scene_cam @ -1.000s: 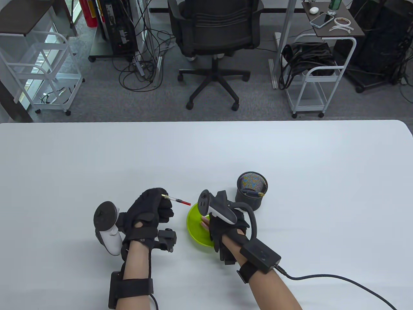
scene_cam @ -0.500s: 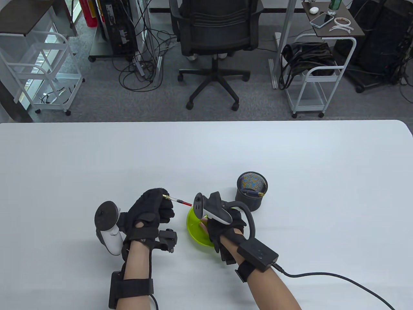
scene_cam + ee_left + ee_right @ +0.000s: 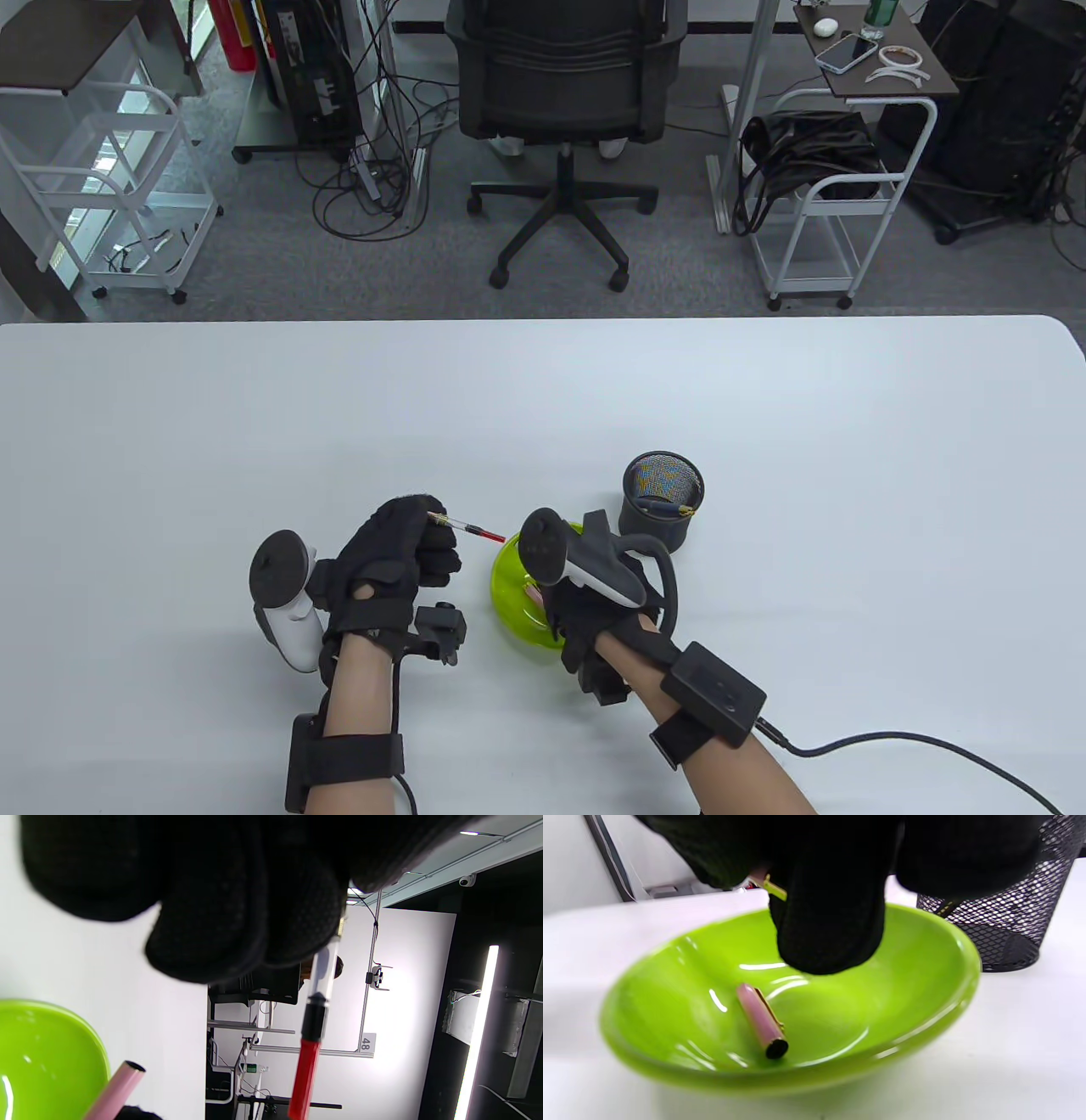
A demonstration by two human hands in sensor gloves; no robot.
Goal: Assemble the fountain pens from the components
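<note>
Both hands grip pen parts, right apparently pink

Table view bright and even, sharp throughout; worktop carries only faint soft shadows under the hands, slight curving of lines toward the frame edges. Left wrist view: glove blurred at 12 o'clock, a light strip blown out at 3 o'clock. Right wrist view motion-softened; green bowl shows white glare streaks, mesh cup at 2 o'clock out of focus.

A pen cap lies in the bowl, with the mesh cup just behind-right on the table.
</note>
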